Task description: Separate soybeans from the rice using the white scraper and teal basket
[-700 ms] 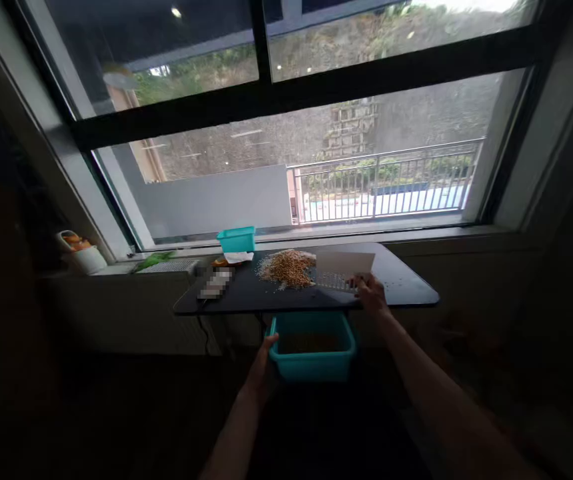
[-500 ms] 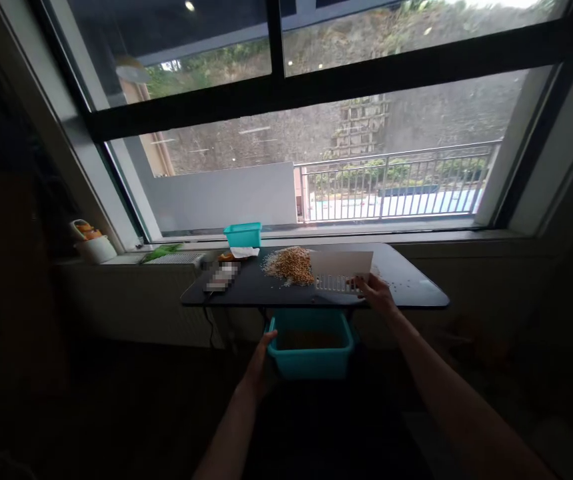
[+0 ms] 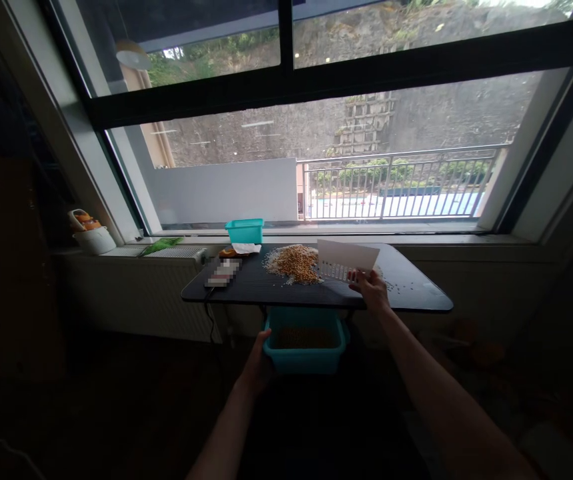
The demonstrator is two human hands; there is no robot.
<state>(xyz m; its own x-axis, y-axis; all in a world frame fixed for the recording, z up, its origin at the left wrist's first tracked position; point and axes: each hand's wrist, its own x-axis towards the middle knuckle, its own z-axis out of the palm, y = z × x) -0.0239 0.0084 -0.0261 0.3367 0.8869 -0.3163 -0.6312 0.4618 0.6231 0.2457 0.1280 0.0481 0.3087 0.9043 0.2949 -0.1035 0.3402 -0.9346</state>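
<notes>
My left hand (image 3: 258,362) grips the left rim of a teal plastic bin (image 3: 304,340) held just under the front edge of a black table (image 3: 416,297); brown grains lie inside the bin. My right hand (image 3: 372,291) holds a white slotted plastic tray (image 3: 345,261), tilted on edge on the tabletop. The tray stands against the right side of a heap of tan grains (image 3: 295,262). Scattered grains lie on the table to the right of my hand.
A second small teal bin (image 3: 244,231) and a white cloth (image 3: 245,249) sit at the table's back left. A white radiator (image 3: 166,253) runs under the window sill, with a white bowl (image 3: 94,239) at its left. A large window fills the wall ahead.
The white tray has tipped up a little, with its right end raised. The camera has shifted, so table and bin sit slightly more to the left and lower. Both hands keep their grips.
</notes>
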